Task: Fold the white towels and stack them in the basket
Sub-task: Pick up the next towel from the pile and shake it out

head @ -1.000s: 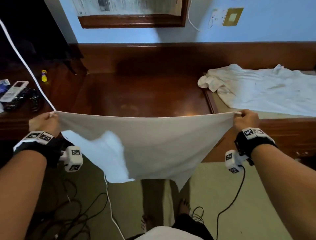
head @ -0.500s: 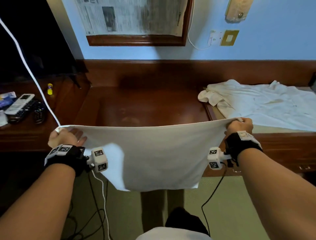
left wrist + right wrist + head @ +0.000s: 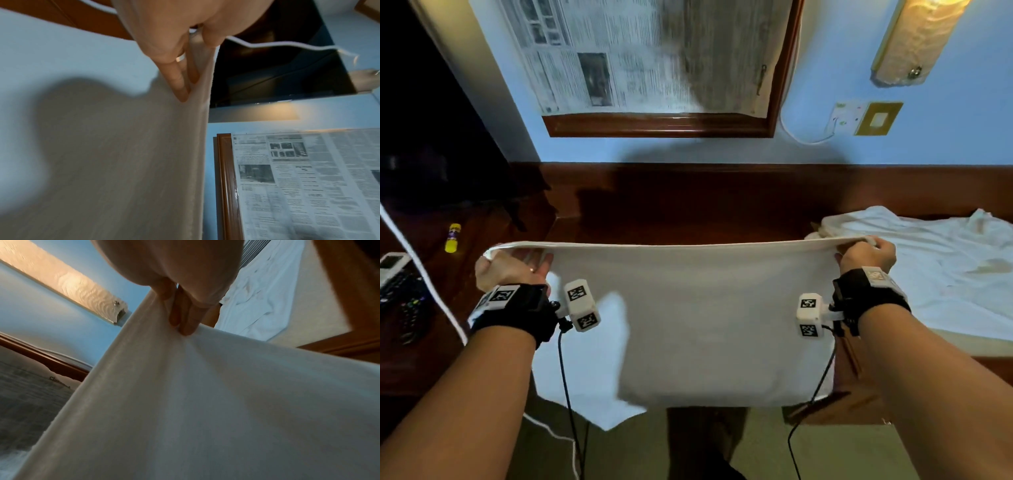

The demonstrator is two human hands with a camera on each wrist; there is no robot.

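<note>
With the left hand (image 3: 512,270) and right hand (image 3: 866,255) each pinching an upper corner of the white towel (image 3: 688,322) stretched above the wooden desk (image 3: 688,212) (basket out of view), keep that edge taut and level before folding.

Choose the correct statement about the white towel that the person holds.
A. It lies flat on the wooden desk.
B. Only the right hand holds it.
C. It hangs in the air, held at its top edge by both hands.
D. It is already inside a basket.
C: in the head view the white towel hangs stretched between the left hand and the right hand, each with a grip on a top corner.
</note>
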